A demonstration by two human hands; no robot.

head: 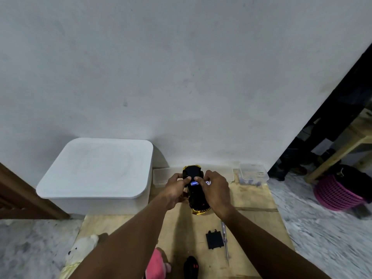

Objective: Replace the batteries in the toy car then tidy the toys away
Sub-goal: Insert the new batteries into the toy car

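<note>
A gold and black toy car (196, 202) lies upside down over the wooden board, its black underside facing up. My left hand (177, 190) grips the car's left side, thumb on the underside. My right hand (214, 188) pinches a blue and white battery (194, 183) at the open battery bay. The black battery cover (214, 240) lies on the board nearer to me, with a clear-handled screwdriver (225, 240) beside it on the right.
A white lidded storage box (96, 170) stands at the left against the wall. A small clear plastic container (253, 173) sits at the back right. A white soft toy (83, 250), a pink soft toy (155, 262) and a black remote (191, 267) lie near me. A pink basket (336, 195) stands on the floor, right.
</note>
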